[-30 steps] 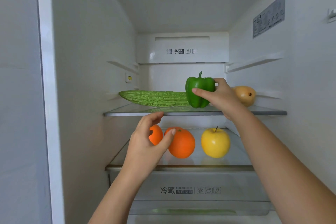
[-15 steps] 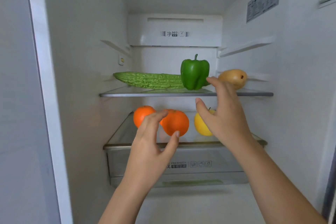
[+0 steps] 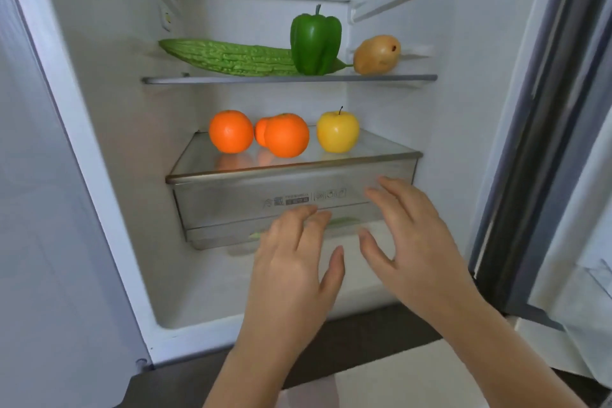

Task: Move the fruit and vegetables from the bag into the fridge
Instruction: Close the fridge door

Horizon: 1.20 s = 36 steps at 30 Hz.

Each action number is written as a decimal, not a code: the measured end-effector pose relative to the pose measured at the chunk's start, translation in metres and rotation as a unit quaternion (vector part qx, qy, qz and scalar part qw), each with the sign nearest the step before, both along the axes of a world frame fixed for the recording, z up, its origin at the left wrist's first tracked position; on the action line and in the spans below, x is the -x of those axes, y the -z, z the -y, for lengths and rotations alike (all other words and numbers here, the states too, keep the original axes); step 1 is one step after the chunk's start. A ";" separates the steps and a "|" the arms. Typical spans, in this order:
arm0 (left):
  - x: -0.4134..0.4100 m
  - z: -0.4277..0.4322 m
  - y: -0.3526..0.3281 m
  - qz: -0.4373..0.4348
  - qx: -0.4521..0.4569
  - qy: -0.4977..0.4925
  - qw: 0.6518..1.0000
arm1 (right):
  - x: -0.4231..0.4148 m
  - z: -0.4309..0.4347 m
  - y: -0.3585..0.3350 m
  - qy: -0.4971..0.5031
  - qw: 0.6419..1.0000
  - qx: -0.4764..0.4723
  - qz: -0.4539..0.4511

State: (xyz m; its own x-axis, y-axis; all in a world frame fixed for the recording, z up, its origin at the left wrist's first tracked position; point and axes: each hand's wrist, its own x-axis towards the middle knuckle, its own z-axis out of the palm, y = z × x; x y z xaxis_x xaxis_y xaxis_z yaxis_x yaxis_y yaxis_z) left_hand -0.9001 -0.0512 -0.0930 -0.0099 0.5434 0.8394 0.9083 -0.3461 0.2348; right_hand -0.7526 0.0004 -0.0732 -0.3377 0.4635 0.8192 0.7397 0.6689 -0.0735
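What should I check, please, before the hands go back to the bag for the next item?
1. Left hand empty: ok, fingers spread, nothing held.
2. Right hand empty: ok, open.
3. Green pepper steady on the upper shelf: ok, upright beside the bitter gourd.
4. Pear clear of the shelf edge: ok.
5. Oranges and yellow apple settled on the drawer cover: ok.
6. Produce left in the bag: cannot tell, the bag is out of view.
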 end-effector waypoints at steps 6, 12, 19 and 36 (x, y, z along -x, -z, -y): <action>-0.030 0.027 0.004 -0.012 0.012 0.016 1.000 | -0.042 0.044 0.015 0.059 0.997 0.027 0.033; -0.071 0.047 0.003 -0.027 0.011 0.024 0.999 | -0.088 0.074 0.017 0.086 0.995 0.050 0.009; -0.142 0.070 -0.005 -0.031 -0.018 0.020 0.999 | -0.162 0.101 0.012 0.105 0.994 0.034 0.006; -0.347 0.163 0.046 -0.013 0.076 -0.042 0.996 | -0.356 0.174 0.041 0.031 0.999 0.028 0.026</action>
State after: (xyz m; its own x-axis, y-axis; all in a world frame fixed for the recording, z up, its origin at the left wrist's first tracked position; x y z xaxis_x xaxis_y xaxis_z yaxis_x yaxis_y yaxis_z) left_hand -0.5528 -0.2140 -0.1393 -0.0409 0.6617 0.7486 0.9392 -0.2302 0.2548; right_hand -0.3962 -0.1740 -0.1143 -0.3473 0.5297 0.7738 0.7838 0.6170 -0.0707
